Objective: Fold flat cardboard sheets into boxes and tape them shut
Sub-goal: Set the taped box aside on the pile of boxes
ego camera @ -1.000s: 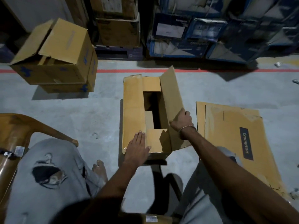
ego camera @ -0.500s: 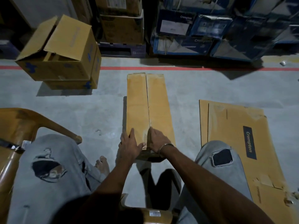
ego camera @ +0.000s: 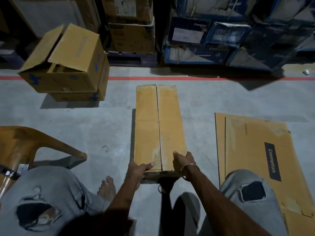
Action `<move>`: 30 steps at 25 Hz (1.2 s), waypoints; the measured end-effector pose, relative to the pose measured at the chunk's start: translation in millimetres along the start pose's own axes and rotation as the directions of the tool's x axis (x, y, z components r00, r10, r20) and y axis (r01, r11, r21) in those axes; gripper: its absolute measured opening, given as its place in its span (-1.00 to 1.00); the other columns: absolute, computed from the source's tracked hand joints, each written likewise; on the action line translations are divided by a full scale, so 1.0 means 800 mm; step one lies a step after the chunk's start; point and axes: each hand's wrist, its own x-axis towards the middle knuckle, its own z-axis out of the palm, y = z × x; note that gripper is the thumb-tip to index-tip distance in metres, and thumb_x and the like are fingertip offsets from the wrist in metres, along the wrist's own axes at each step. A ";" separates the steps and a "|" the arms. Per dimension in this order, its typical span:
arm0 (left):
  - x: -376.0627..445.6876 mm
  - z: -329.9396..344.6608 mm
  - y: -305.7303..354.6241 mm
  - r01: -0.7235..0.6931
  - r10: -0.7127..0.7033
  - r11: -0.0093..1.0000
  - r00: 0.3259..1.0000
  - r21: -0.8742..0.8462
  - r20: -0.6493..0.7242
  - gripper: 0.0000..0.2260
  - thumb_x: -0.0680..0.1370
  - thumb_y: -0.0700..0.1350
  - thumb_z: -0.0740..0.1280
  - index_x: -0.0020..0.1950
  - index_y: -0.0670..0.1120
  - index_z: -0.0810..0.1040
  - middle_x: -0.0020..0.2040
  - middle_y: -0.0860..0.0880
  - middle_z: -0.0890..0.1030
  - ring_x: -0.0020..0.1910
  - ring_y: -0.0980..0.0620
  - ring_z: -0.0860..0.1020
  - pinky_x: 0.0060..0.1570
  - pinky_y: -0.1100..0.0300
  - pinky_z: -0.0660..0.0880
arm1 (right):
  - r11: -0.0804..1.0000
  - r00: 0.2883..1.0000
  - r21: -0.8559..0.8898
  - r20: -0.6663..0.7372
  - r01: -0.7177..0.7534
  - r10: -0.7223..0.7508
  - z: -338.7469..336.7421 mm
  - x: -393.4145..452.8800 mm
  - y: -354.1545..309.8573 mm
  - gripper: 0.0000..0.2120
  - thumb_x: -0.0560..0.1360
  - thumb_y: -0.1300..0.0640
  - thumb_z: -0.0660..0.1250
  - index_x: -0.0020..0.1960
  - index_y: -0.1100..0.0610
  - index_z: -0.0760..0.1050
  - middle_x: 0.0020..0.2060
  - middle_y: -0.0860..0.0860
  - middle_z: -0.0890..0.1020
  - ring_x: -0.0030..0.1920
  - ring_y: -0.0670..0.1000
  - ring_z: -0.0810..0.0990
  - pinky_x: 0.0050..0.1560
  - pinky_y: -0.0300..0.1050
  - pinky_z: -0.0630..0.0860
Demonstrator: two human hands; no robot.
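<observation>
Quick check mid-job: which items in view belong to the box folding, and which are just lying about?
In the job: box gripped by left hand and right hand; flat sheets.
Lying about: open stacked boxes, plastic chair, blue cartons.

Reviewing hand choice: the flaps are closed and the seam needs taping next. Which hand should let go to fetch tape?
Probably the right hand: the left hand has its thumb beside the box's seam. No tape is visible.
</observation>
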 end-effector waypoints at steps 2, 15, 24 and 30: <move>0.012 -0.012 0.011 -0.097 0.104 0.991 0.992 0.095 -0.076 -0.22 0.32 -0.11 0.70 0.46 -0.08 0.43 0.21 -0.07 0.64 0.12 -0.11 0.59 0.06 0.09 0.54 | 0.983 0.990 -0.124 0.021 0.138 -0.136 0.000 -0.034 -0.028 -0.34 0.38 -0.32 0.42 0.34 0.02 0.45 0.13 0.04 0.66 0.10 0.18 0.65 0.16 0.11 0.61; 0.334 -0.172 0.307 -0.421 0.473 0.866 0.864 0.269 -0.172 -0.32 0.38 -0.03 0.67 0.44 -0.08 0.50 0.28 -0.15 0.64 0.23 -0.19 0.61 0.23 -0.19 0.58 | 0.841 0.827 0.043 0.157 0.540 -0.539 0.234 0.061 -0.364 -0.27 0.55 -0.10 0.37 0.64 -0.02 0.17 0.52 0.01 0.44 0.47 0.15 0.44 0.49 0.12 0.40; 0.521 -0.241 0.353 -0.520 0.760 0.575 0.625 0.632 -0.177 -0.59 0.62 0.09 0.41 0.39 -0.09 0.63 0.32 -0.32 0.52 0.32 -0.26 0.49 0.32 -0.04 0.46 | 0.640 0.649 -0.122 0.221 0.759 -0.728 0.413 0.158 -0.499 -0.25 0.68 -0.09 0.23 0.70 0.03 -0.11 0.63 0.15 0.21 0.56 0.21 0.29 0.51 0.07 0.32; 0.450 -0.158 0.315 -0.363 0.665 0.587 0.726 0.723 -0.175 -0.45 0.72 -0.09 0.22 0.69 0.09 0.13 0.66 -0.29 -0.08 0.57 -0.44 0.14 0.41 -0.32 0.33 | 0.716 0.701 -0.044 0.258 0.696 -0.665 0.395 0.144 -0.523 -0.24 0.64 -0.10 0.33 0.69 -0.03 0.00 0.59 0.09 0.32 0.52 0.19 0.37 0.46 0.03 0.34</move>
